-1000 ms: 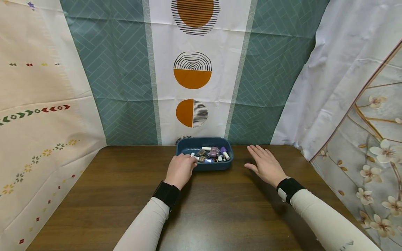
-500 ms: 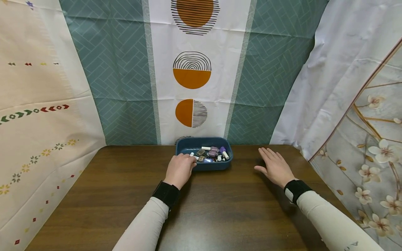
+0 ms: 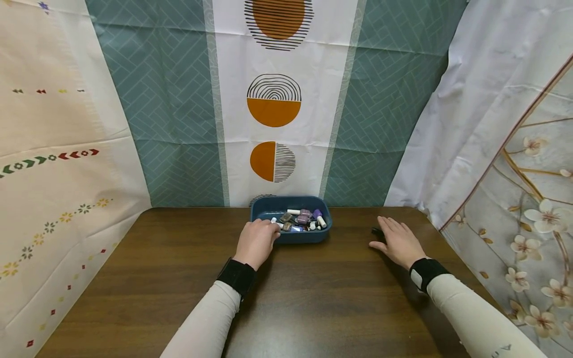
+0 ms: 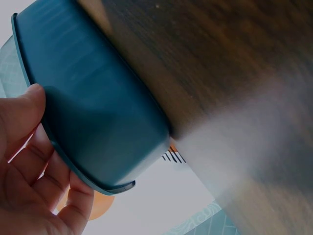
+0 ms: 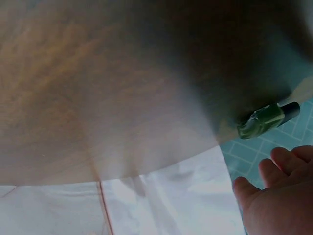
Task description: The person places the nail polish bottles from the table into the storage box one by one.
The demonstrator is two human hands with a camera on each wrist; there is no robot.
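Note:
At the table's far edge stands a dark blue plastic bin (image 3: 302,238), with several small nail polish bottles (image 3: 302,219) inside. My left hand (image 3: 256,243) grips its front left rim. In the left wrist view the thumb (image 4: 35,98) lies by the outer wall and the fingers reach over the rim. To the right of the bin, my right hand (image 3: 400,242) is held out over the table with extended fingers. A green nail polish bottle (image 5: 264,121) with a black cap lies on the table beside that hand. Only its dark cap (image 3: 376,230) shows past the fingers in the head view.
The brown wooden table (image 3: 313,298) reaches back to a hanging green and white cloth (image 3: 277,134). Pale patterned cloths hang at the left (image 3: 67,199) and right (image 3: 515,223) sides.
My right hand has moved to the right, away from the bin, and the bottle's dark cap now shows beside its fingers. The left hand and the bin have stayed put.

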